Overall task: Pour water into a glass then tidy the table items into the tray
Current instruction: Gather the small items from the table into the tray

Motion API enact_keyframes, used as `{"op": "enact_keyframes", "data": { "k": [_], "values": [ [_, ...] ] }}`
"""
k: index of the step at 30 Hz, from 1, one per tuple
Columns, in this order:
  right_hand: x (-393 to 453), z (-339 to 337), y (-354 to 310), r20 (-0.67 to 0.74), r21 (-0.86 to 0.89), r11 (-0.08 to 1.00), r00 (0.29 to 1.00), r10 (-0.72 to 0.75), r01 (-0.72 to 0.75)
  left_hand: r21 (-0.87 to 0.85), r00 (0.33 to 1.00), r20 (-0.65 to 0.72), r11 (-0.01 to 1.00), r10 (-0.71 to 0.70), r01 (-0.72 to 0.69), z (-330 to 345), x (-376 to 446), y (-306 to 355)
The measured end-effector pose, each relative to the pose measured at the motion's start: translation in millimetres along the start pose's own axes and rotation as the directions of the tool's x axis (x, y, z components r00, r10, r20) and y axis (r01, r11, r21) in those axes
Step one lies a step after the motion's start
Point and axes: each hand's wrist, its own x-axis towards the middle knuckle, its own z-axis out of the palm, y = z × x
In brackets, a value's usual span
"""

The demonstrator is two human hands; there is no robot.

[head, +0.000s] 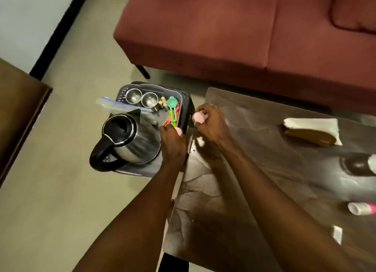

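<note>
At the far left, the kettle sits on the near end of the tray, handle toward me, lid open. A clear plastic bag lies across the tray just beyond it. Two steel cups stand side by side at the far end, upright so they stay put. Right of them lie a green scoop and some orange sticks, laid lengthwise along the tray's right wall.

My left hand hovers over the tray's near right corner, fingers curled around a small pink cup. I judge I am about to set it down here, where a narrow gap remains between kettle and wall.

My right hand is over the left edge of the table, just beside the tray, fingers closed on a second pink cup. A small white item shows under the palm; I cannot tell what it is.

The tray sits lower than the table and close against its left edge. The cup should clear that edge before going down.

Farther right, the table holds a brown object on a white napkin, a dark round thing at the right border, a pink-and-white tube, and a small white slip. No glass of water is clearly identifiable. The tabletop between these items is open, so reaching is unobstructed.
</note>
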Motion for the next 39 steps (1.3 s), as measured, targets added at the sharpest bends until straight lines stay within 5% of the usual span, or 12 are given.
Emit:
{"op": "enact_keyframes", "data": {
  "k": [8, 18, 32, 39],
  "values": [
    [83.9, 44.3, -29.5, 0.293, -0.45, 0.824, 0.929, -0.227, 0.344, 0.013, 0.978, 0.01, 0.978, -0.209, 0.208, 15.1, 47.6, -14.8],
    [111.1, 96.0, -10.9, 0.542, -0.568, 0.552, 0.782, -0.308, 0.611, 0.011, 0.961, 0.134, 0.97, -0.24, 0.241, 29.1, 73.6, -28.4],
    [114.6, 97.6, -11.2, 0.597, -0.518, 0.598, 0.759, -0.259, 0.611, 0.043, 0.942, 0.191, 0.961, -0.276, 0.273, 24.8, 72.3, -27.6],
    [90.7, 102.7, -9.7, 0.53, -0.62, 0.536, 0.809, -0.253, 0.573, 0.079, 0.981, 0.137, 0.989, -0.138, 0.129, 22.3, 26.2, -45.5]
  ]
}}
